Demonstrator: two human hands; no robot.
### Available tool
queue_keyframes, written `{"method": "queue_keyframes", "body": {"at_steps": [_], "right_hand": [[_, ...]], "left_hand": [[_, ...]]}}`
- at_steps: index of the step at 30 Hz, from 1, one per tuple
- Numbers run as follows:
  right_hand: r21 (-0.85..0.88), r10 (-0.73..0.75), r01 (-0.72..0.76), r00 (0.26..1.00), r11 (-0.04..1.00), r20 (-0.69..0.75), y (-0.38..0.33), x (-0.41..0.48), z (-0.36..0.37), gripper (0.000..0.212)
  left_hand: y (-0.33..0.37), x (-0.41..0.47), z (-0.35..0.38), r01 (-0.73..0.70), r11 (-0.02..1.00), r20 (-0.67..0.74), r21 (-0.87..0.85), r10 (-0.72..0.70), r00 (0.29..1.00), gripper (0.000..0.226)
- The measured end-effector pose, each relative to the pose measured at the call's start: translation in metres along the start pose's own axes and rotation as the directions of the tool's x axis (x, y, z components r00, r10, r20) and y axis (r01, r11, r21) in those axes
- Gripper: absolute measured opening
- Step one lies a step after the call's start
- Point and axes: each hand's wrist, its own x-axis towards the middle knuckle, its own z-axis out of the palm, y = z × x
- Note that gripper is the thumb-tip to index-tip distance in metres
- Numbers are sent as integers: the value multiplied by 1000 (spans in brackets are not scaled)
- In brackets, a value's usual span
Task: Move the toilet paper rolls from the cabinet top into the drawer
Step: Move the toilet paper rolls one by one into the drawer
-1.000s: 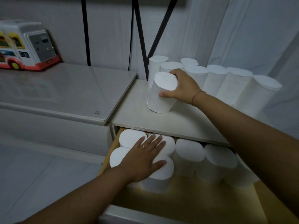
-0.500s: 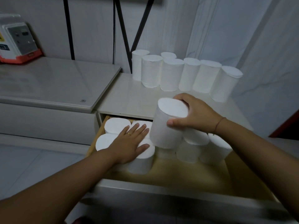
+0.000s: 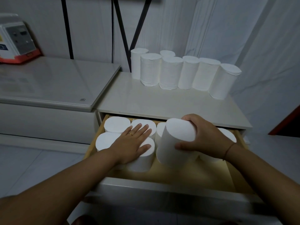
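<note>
My right hand (image 3: 206, 137) grips a white toilet paper roll (image 3: 173, 145) near its top, tilted, low inside the open wooden drawer (image 3: 191, 174) beside the rolls standing there. My left hand (image 3: 133, 142) lies flat with straight fingers on the tops of the upright rolls in the drawer's left part (image 3: 116, 125). Further rolls stand behind my right hand, partly hidden. Several rolls (image 3: 170, 73) stand in a row at the back of the white cabinet top (image 3: 146, 101).
A lower white unit with a glossy top (image 3: 53, 83) adjoins the cabinet on the left, with a toy bus (image 3: 16, 41) at its far end. Black bars run up the wall behind. A white curtain (image 3: 259, 46) hangs at the right. The drawer's white front (image 3: 162, 192) juts toward me.
My right hand lifted the roll off the cabinet top, carried it forward and lowered it into the drawer. My left hand has stayed flat on the drawer rolls.
</note>
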Motion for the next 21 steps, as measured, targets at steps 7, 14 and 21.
{"method": "queue_keyframes", "body": {"at_steps": [7, 14, 21], "right_hand": [[-82, 35, -32, 999, 996, 36, 20, 5, 51, 77], [-164, 29, -22, 999, 986, 37, 26, 10, 76, 86], [-281, 12, -1, 999, 960, 36, 26, 5, 90, 85]], "left_hand": [[1, 0, 1, 4, 1000, -7, -14, -4, 1000, 64], [4, 1, 1, 1, 999, -12, -39, -1, 1000, 69], [15, 4, 5, -65, 998, -10, -27, 65, 998, 70]]}}
